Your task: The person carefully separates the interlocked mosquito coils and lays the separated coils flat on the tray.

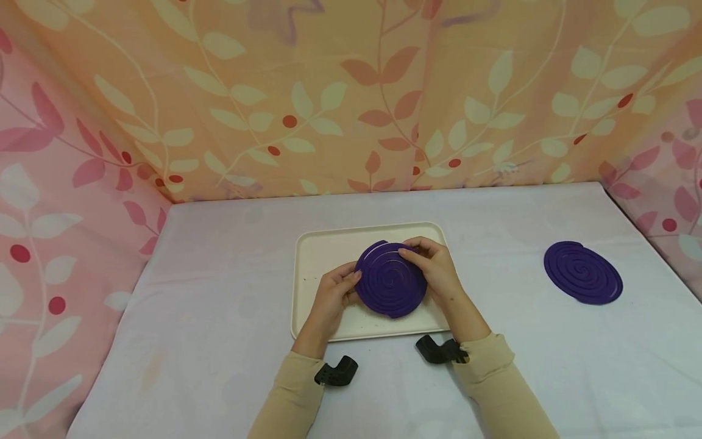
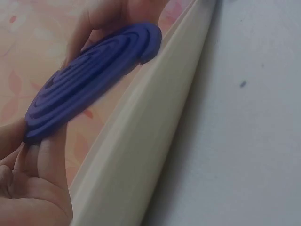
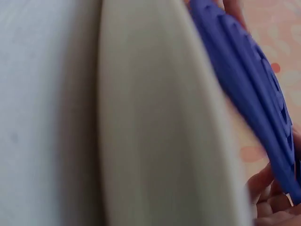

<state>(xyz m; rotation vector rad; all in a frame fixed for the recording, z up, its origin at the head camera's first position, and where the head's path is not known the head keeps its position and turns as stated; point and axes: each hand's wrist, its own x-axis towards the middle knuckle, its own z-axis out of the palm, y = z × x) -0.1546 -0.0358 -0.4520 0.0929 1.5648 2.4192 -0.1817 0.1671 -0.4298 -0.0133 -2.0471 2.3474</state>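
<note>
A purple spiral mosquito coil (image 1: 390, 280) is held up over a cream tray (image 1: 309, 259), its flat face turned towards the head camera. My left hand (image 1: 331, 299) pinches its left edge, thumb in front and fingers behind. At the upper right edge, my right hand (image 1: 441, 274) grips it with the thumb across the face. The left wrist view shows the coil (image 2: 89, 82) tilted, above the tray's rim (image 2: 141, 141). In the right wrist view the coil (image 3: 244, 80) appears nearly edge-on, with the tray wall (image 3: 160, 117) filling the middle.
A second purple mosquito coil (image 1: 583, 272) lies flat on the white cloth-covered table (image 1: 219, 292) at the right. Small dark crumbs dot the tray. Floral curtains (image 1: 307, 110) stand along the back and sides. Black devices (image 1: 337, 372) are strapped at both wrists.
</note>
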